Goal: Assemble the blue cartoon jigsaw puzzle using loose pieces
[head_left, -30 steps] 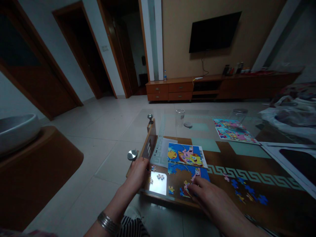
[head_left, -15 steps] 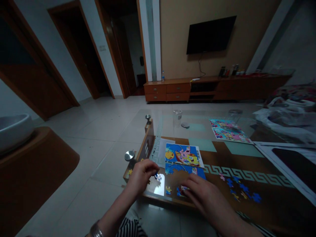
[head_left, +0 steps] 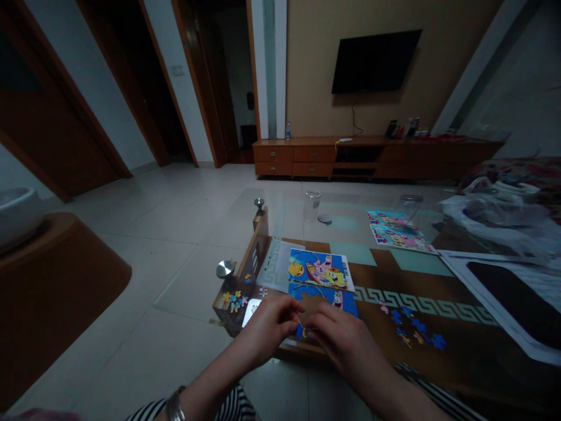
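My left hand [head_left: 268, 326] and my right hand [head_left: 339, 332] meet fingertip to fingertip over the near edge of the glass-topped table [head_left: 460, 327]. Both have curled fingers pinched around something small that I cannot make out. They hover over a partly built blue cartoon puzzle [head_left: 326, 299]. Just beyond it lies the puzzle's picture card [head_left: 319, 269]. Loose pieces [head_left: 232, 299] sit at the table's left corner, and more loose blue pieces [head_left: 412, 330] lie to the right of my hands.
A clear glass [head_left: 311, 206] and a small lid [head_left: 325, 218] stand at the far side. Another cartoon sheet [head_left: 397, 230] lies far right. A white-framed board [head_left: 508, 292] and plastic bags [head_left: 499, 213] fill the right. A brown stool [head_left: 56, 280] is at left.
My left hand moved right from the table's left corner, and both hands came together over the puzzle's near edge. The camera view shifted slightly.
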Motion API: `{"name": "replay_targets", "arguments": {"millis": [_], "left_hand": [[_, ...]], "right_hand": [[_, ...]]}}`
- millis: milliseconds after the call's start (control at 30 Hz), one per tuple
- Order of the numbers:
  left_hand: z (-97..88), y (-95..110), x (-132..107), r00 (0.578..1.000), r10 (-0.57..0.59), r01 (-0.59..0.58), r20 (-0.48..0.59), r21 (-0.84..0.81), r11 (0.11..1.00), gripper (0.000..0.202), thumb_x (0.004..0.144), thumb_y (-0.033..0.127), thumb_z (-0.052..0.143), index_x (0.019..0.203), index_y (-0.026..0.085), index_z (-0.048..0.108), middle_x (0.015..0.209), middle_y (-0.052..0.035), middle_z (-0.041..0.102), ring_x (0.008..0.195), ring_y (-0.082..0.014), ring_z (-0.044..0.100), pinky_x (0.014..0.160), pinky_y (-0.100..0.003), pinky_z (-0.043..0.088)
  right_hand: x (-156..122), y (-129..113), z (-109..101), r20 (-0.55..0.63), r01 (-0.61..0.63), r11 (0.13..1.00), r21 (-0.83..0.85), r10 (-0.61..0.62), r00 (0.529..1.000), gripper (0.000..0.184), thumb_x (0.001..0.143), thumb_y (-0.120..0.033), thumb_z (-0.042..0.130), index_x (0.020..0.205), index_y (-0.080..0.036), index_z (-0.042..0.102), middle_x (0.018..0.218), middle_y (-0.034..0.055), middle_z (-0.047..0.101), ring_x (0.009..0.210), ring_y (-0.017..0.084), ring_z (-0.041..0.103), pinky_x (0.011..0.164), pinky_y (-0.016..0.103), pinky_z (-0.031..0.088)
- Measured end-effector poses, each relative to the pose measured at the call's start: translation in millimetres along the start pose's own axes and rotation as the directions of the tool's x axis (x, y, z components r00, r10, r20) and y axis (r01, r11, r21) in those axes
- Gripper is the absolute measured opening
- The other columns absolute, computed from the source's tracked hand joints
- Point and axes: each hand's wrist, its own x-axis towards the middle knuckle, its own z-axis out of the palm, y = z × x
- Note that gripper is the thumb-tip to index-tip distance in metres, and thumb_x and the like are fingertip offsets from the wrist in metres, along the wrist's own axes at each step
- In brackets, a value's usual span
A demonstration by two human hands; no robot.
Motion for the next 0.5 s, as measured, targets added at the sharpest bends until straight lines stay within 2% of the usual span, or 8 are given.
{"name": "replay_targets", "arguments": {"millis": [133, 333, 500], "left_hand": [[2.4, 0.7, 0.5, 0.999, -0.027, 0.027, 0.023, -0.006, 1.000, 0.028, 0.069, 0.003, 0.055, 0.094, 0.017, 0.061, 0.077, 0.0027, 0.059, 0.073, -0.0131, 0.055, 0.068, -0.026, 0.041], [2.0, -8.7, 4.9, 0.992, -0.085, 0.104, 0.090, -0.234, 0.967, 0.023, 0.071, 0.003, 0.058, 0.090, 0.017, 0.058, 0.068, 0.0060, 0.054, 0.065, -0.0100, 0.052, 0.066, -0.025, 0.039], [-0.5, -3.1, 5.0, 0.994, -0.079, 0.100, 0.077, -0.322, 0.941, 0.019, 0.074, 0.008, 0.060, 0.091, 0.016, 0.059, 0.069, 0.0049, 0.056, 0.065, -0.0100, 0.054, 0.069, -0.026, 0.041]], "right_hand": [[3.3, -3.2, -0.6, -0.025, 0.083, 0.994, -0.073, -0.085, 0.996, 0.016, 0.091, -0.014, 0.049, 0.082, -0.016, 0.062, 0.083, 0.0063, 0.064, 0.071, 0.019, 0.058, 0.059, 0.028, 0.040], [6.7, -2.6, -2.2, -0.029, 0.180, 0.968, -0.173, -0.188, 0.982, 0.028, 0.096, -0.017, 0.039, 0.080, -0.016, 0.062, 0.076, 0.0051, 0.063, 0.065, 0.016, 0.055, 0.055, 0.027, 0.038], [6.4, 3.3, -1.1, -0.067, 0.221, 0.956, -0.192, -0.237, 0.969, 0.028, 0.095, -0.018, 0.040, 0.077, -0.016, 0.060, 0.073, 0.0061, 0.061, 0.063, 0.016, 0.055, 0.053, 0.027, 0.041]]}}
